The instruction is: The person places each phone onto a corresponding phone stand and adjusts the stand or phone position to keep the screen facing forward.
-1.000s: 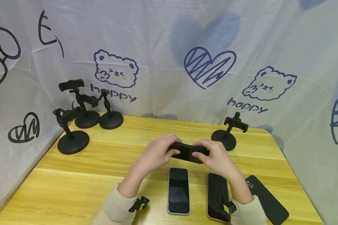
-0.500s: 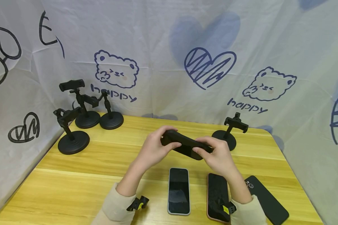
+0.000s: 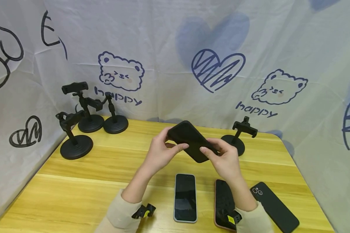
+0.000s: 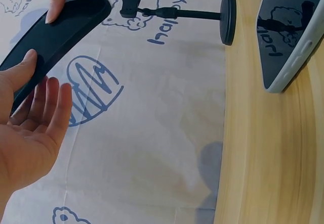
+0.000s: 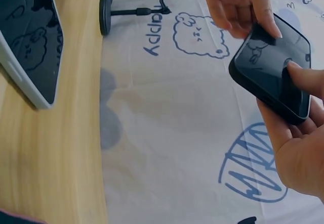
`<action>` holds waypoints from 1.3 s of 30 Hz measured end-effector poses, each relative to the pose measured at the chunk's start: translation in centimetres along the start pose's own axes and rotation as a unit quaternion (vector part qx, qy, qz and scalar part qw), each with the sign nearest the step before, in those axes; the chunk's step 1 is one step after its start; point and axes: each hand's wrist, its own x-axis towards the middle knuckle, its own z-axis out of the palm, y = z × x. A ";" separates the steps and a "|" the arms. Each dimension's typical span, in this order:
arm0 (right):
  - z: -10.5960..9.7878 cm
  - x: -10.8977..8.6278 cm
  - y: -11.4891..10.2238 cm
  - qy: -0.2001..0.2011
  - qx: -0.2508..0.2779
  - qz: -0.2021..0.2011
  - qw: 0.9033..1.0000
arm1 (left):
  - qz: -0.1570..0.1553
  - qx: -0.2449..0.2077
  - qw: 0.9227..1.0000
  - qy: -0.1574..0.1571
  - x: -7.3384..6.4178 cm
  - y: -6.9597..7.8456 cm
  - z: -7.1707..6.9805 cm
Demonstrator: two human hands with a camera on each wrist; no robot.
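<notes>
A black smartphone (image 3: 192, 139) is held tilted above the middle of the table, its dark screen towards the head camera. My left hand (image 3: 158, 152) grips its left end, thumb on the screen and fingers behind. At the other end my right hand (image 3: 226, 158) pinches it the same way. The right wrist view shows the phone (image 5: 273, 67) between both thumbs. Below on the table lie a white-edged phone (image 3: 185, 198), a pink-edged phone (image 3: 224, 204) partly covered by my right forearm, and a black phone (image 3: 275, 205) with its camera side up.
Behind my right hand stands a black phone stand (image 3: 244, 127). Several more stands are grouped at the back left, among them a front one (image 3: 76, 147). A printed white cloth (image 3: 169, 81) hangs behind the wooden table (image 3: 84, 191).
Both hands have turned the held phone so its screen now faces up more towards the head camera, its left end rising. The phones on the table and the stands stay put.
</notes>
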 end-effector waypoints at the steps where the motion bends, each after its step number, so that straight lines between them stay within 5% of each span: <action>1: 0.1 0.0 -0.1 0.006 0.007 0.008 1.000 | 0.000 -0.007 1.000 -0.005 0.0 0.0 0.1; 11: 0.9 -0.1 -0.1 0.031 0.048 0.028 0.998 | 0.010 -0.034 0.999 -0.027 0.0 -0.2 0.9; 21: 0.7 -0.1 -0.2 0.003 0.065 0.039 0.997 | 0.022 -0.031 0.999 -0.018 -0.1 0.1 0.8; 28: 0.2 0.1 0.0 -0.032 0.070 0.030 0.997 | 0.025 0.010 0.999 -0.024 -0.2 0.5 0.6; 39: -0.8 0.3 -0.3 -0.102 0.006 0.059 0.993 | 0.007 0.084 0.991 -0.100 -0.2 0.2 0.5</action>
